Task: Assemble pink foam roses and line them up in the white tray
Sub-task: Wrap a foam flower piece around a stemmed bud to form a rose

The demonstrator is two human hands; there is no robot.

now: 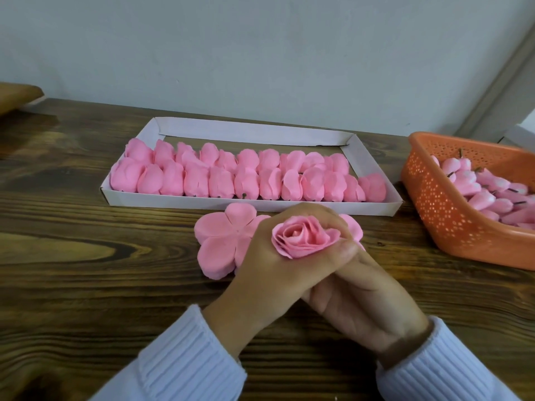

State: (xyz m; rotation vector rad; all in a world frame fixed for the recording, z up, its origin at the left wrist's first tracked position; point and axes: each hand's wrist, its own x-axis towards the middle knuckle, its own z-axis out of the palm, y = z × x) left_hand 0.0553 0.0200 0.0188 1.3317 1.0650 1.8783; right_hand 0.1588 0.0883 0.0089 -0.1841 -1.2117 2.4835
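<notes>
A pink foam rose [304, 237] sits in my left hand [269, 267], whose fingers and thumb curl around it. My right hand [359, 293] lies under and behind the left one, its fingers wrapped around the rose's base. A stack of flat pink petal sheets [223, 241] lies on the table just left of my hands, and more pink foam shows behind my fingers. The white tray [289, 134] beyond holds two rows of several roses [220, 175] lying on their sides.
An orange perforated basket [451, 215] at the right holds several pink rose buds [492, 192] with dark stems. The wooden table [86, 270] spreads to the left. A brown object [17, 94] is at the far left edge. A pale wall stands behind.
</notes>
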